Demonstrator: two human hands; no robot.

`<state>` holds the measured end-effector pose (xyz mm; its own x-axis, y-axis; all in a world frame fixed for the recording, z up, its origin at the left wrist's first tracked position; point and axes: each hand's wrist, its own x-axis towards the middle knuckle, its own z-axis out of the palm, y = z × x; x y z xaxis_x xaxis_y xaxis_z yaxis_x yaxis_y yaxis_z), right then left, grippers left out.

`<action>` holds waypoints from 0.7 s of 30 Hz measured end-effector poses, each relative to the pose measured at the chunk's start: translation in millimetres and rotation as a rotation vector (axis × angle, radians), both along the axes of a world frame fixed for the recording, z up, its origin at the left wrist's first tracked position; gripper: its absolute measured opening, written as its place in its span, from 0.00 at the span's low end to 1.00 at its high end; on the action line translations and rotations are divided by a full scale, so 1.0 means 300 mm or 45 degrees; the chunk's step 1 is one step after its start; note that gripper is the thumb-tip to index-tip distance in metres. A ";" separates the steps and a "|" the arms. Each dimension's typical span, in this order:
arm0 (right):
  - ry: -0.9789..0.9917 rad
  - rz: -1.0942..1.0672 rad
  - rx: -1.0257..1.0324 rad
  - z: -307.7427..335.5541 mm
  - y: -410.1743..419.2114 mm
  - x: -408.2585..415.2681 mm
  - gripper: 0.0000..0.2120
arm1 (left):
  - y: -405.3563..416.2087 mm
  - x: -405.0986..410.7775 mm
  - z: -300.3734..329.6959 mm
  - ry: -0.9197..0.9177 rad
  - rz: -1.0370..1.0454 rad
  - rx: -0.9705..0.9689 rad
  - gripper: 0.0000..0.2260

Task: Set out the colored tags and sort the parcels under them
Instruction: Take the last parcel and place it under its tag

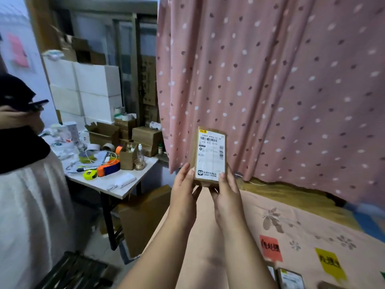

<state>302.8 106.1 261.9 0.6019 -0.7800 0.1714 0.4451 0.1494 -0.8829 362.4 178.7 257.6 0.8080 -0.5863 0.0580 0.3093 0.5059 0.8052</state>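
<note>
While two bare forearms rise from the bottom centre of the frame, a small brown parcel [210, 155] is held upright at mid-frame, its white shipping label turned toward the camera. The parcel's lower left edge is clasped by the left hand [184, 189], and its lower right corner is pinched by the right hand [226, 191], so that both hands are closed on the one package. At the lower right, a red tag [270, 248] and a yellow tag [330, 265], each marked with dark handwriting, are seen lying flat on a peach floral sheet [302, 217]; the corner of a green one may be showing at the right edge, though it cannot be told for certain. Just below the red tag, at the bottom edge, more labelled parcels [289, 278] are laid out, partly cropped. To the left, a person in a white garment [27, 205] is seen standing beside a small table [123, 189] cluttered with an orange tape dispenser [108, 167], a yellow tape measure [90, 174], tape rolls and a glass bottle. A large cardboard box [143, 217] is leaned beneath the table. Farther back, stacked white boxes [87, 86] fill the upper left, and a pink spotted curtain [270, 80] hangs across the upper right.
</note>
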 end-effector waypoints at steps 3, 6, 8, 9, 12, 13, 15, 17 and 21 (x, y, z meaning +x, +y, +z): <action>-0.061 -0.008 -0.023 0.099 0.017 -0.031 0.19 | 0.010 -0.017 0.081 -0.055 -0.015 -0.087 0.17; -0.106 -0.003 0.068 0.136 0.030 -0.053 0.18 | 0.020 -0.039 0.117 -0.033 0.028 -0.121 0.15; -0.168 0.019 0.156 0.150 0.037 -0.068 0.17 | 0.025 -0.055 0.132 0.049 0.030 -0.147 0.13; -0.214 0.038 0.202 0.154 0.040 -0.074 0.16 | 0.027 -0.063 0.139 0.093 0.017 -0.154 0.13; -0.334 0.114 0.283 0.157 0.051 -0.096 0.17 | 0.024 -0.092 0.153 0.124 -0.055 -0.149 0.16; -0.360 0.137 0.301 0.155 0.053 -0.105 0.18 | 0.023 -0.105 0.159 0.132 -0.075 -0.145 0.17; -0.373 0.165 0.309 0.150 0.054 -0.119 0.19 | 0.020 -0.130 0.173 0.132 -0.113 -0.117 0.20; -0.295 0.118 0.233 0.144 0.052 -0.132 0.19 | 0.016 -0.152 0.183 0.084 -0.149 -0.088 0.22; -0.097 -0.067 -0.047 0.164 0.044 -0.167 0.15 | 0.002 -0.210 0.212 -0.069 -0.140 -0.081 0.21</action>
